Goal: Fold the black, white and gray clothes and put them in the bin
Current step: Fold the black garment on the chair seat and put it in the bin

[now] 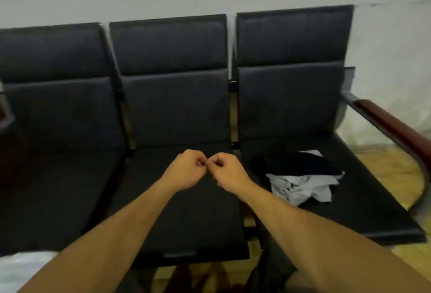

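Note:
A small heap of clothes lies on the right seat: a black garment (303,164) on top of a crumpled white and gray one (300,189). My left hand (186,171) and my right hand (229,171) hover over the middle seat (186,222), to the left of the heap. The knuckles of the two hands meet. Both have their fingers curled in, and I see nothing held in them. Any dark cloth against the black seat would not show.
Three black padded chairs stand in a row against a pale wall. The right chair has a reddish wooden armrest (396,129). A blurred white object (23,271) fills the bottom left corner. Yellowish floor shows to the right and below the seats.

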{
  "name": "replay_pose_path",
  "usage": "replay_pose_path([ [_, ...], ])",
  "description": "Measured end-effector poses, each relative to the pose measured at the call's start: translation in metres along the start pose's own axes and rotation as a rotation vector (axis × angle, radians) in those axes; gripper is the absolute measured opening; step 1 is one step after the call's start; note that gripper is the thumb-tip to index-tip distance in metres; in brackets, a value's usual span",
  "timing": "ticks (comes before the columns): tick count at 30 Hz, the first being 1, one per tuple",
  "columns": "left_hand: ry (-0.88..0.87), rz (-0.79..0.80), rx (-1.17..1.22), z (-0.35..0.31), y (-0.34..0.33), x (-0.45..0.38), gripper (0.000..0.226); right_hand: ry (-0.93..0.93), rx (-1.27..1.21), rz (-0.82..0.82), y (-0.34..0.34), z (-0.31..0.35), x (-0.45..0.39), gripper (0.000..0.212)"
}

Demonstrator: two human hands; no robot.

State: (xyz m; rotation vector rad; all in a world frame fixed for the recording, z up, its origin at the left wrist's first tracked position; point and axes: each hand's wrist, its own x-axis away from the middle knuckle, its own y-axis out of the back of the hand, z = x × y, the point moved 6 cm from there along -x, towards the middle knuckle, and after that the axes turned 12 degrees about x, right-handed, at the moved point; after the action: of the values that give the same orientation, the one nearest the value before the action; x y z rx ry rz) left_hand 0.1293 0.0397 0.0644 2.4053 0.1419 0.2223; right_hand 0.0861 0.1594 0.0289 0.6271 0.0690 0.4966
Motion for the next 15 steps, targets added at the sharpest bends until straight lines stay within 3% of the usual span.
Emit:
replay_pose_path([
  [4,-0.074,0.261,-0.055,-0.062,-0.128,-0.051,0.014,-0.187,-0.021,-0.143,0.082,-0.124,0.021,0.015],
  [10,-0.082,0.412,-0.097,-0.086,-0.232,-0.094,0.010,-0.364,0.366,-0.159,0.156,-0.247,0.026,0.008],
  [15,-0.038,0.456,-0.106,-0.079,-0.259,-0.129,0.012,-0.397,0.573,-0.226,0.195,-0.282,-0.015,0.041],
])
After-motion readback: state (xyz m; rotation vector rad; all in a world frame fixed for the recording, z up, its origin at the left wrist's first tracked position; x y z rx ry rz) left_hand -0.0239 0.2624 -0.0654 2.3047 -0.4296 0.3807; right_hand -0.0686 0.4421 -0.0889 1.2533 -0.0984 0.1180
